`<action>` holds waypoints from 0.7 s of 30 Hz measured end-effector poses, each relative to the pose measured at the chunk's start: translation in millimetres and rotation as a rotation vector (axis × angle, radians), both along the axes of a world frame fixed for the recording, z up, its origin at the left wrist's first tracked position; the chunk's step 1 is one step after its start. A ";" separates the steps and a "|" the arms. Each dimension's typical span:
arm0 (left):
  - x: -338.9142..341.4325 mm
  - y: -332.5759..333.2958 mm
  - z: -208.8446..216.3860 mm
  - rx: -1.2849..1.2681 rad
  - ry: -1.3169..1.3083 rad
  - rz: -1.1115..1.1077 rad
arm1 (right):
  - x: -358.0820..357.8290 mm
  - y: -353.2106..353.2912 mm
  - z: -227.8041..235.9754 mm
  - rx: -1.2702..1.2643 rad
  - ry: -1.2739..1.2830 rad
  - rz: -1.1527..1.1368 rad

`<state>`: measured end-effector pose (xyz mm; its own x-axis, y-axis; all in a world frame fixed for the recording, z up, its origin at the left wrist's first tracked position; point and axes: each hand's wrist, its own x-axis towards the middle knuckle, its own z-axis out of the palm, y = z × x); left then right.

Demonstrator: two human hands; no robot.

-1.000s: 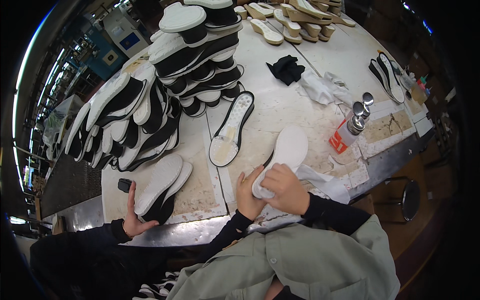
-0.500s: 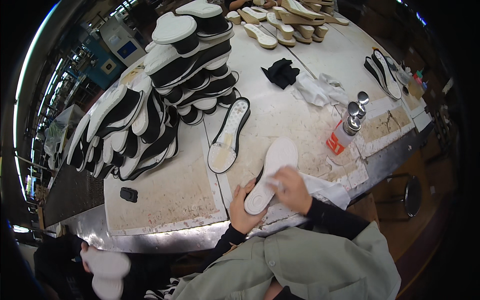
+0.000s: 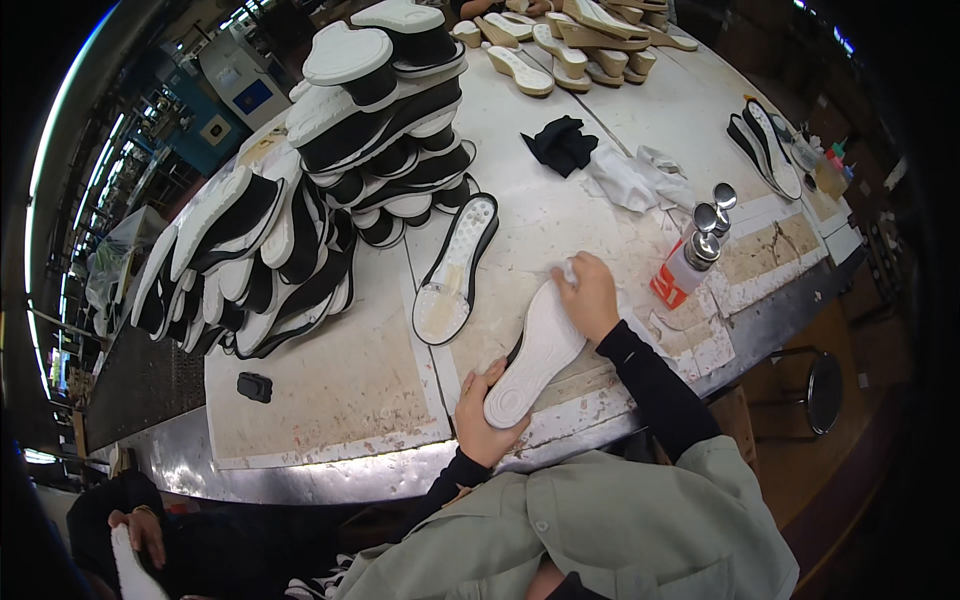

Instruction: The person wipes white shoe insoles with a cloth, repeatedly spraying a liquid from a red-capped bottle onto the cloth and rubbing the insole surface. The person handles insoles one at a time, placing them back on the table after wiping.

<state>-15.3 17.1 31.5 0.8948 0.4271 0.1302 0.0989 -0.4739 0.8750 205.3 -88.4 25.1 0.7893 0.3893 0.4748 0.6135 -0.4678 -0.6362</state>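
From the head camera I had the co-worker's hand [image 3: 145,530] nearest, low at the left, below the bench [image 3: 320,420] edge, on a pale sole piece [image 3: 132,565] cut off by the frame. Next out, the left hand [image 3: 485,420] had the near, rounded end of the white sole [image 3: 540,360], fingers wrapped on its left side and thumb at the near right edge; firm grip from what I saw. That sole was just inside the front bench edge, white bottom up, black side showing on the left, long axis running away and to the right. Couldn't tell whether it rested on the bench or was held just above. Right hand [image 3: 590,300] was at its far end, fingers drawn together, pinching a small white wad [image 3: 569,272]; material too small to call. Off left, a small black box-like object [image 3: 254,387] sat alone on the bench. Just beyond the held sole and to its left, I had a black-rimmed sole [image 3: 458,270], studded inner face up. Right side: clear bottle with a red label [image 3: 685,270] and metal cap. Left side: big heap of black-and-white soles [image 3: 240,260], taller stack [image 3: 375,110] behind it. Farther back, white cloth [image 3: 640,180] beside black cloth [image 3: 562,146]. Far end: tan wedge soles [image 3: 575,50], piled.
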 end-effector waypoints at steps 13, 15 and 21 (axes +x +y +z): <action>-0.9 1.1 0.0 0.153 -0.012 -0.016 | -27.7 -31.5 -4.6 0.080 0.037 -0.049; -0.2 0.0 -0.1 0.158 -0.017 -0.006 | -17.6 -31.4 -2.0 0.022 0.085 -0.103; -1.0 -1.4 -1.2 0.133 -0.028 0.024 | -109.4 -49.2 14.0 0.114 0.061 0.111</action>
<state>-16.3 15.7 30.3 0.8799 0.4254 0.2119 0.0880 -0.5840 0.8070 96.0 -137.6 39.1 0.7730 0.4219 0.4738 0.6162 -0.3218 -0.7188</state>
